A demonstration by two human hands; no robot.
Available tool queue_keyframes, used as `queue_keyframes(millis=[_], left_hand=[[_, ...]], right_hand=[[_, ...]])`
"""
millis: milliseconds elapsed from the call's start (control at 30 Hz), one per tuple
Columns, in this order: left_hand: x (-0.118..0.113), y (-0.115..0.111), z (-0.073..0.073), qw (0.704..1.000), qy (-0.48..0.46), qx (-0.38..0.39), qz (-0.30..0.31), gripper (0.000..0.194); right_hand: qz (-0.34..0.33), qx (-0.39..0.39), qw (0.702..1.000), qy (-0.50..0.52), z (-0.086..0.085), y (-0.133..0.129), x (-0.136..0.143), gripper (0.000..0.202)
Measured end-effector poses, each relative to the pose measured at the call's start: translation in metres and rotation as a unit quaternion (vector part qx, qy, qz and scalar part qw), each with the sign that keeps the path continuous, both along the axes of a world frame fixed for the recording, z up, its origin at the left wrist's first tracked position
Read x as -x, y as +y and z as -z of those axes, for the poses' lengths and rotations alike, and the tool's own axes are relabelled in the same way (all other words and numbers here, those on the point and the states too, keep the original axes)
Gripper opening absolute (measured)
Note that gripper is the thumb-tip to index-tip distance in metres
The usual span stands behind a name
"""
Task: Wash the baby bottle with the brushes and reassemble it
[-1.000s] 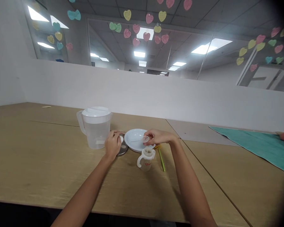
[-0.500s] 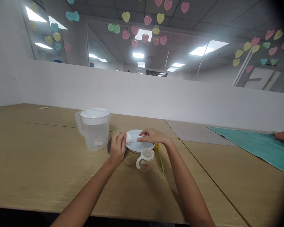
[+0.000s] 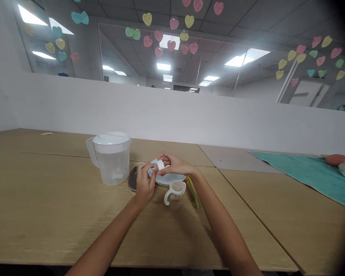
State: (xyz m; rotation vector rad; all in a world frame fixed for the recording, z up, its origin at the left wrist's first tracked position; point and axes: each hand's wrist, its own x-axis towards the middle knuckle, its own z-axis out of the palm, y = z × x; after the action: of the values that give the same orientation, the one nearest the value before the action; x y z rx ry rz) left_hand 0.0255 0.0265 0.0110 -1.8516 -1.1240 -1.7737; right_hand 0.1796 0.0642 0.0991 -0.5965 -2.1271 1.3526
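Note:
Between both hands is a small white round piece [image 3: 160,165], held above a pale plate [image 3: 168,179]. My left hand [image 3: 144,182] pinches it from the left, over a dark round dish [image 3: 132,179]. The fingers of my right hand [image 3: 174,165] close on its right side. Just in front of the plate stands a small clear cup with a white handle and top [image 3: 176,194]. A yellow flower's green stem [image 3: 194,193] lies right of the cup.
A lidded clear pitcher [image 3: 113,163] stands left of the plate. On the right, a teal cloth [image 3: 307,172] has a reddish object [image 3: 339,159] at its far end. A white wall [image 3: 172,111] rises behind the table.
My right hand has moved left and now grips the white piece alongside my left hand. The view has shifted slightly.

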Motion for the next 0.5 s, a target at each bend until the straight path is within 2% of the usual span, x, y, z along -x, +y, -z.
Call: queue_keyframes(millis=[167, 267, 333, 400, 500], left_hand=[[0.002, 0.003, -0.002, 0.992, -0.009, 0.119, 0.051, 0.025], [0.003, 0.007, -0.002, 0.983, -0.003, 0.171, 0.068, 0.025], [0.004, 0.010, -0.003, 0.978, 0.021, 0.193, 0.080, 0.021], [0.004, 0.012, -0.003, 0.974, 0.043, 0.203, 0.088, 0.020], [0.006, 0.014, -0.003, 0.976, 0.047, 0.197, 0.083, 0.018]], right_hand=[[0.013, -0.066, 0.997, -0.038, 0.001, 0.004, 0.001, 0.046], [0.064, -0.120, 0.987, -0.088, 0.003, 0.006, 0.003, 0.043], [0.118, -0.183, 0.969, -0.119, 0.003, 0.003, 0.006, 0.040], [0.175, -0.270, 0.936, -0.142, 0.004, -0.002, 0.010, 0.038], [0.222, -0.356, 0.894, -0.159, 0.005, -0.011, 0.018, 0.034]])
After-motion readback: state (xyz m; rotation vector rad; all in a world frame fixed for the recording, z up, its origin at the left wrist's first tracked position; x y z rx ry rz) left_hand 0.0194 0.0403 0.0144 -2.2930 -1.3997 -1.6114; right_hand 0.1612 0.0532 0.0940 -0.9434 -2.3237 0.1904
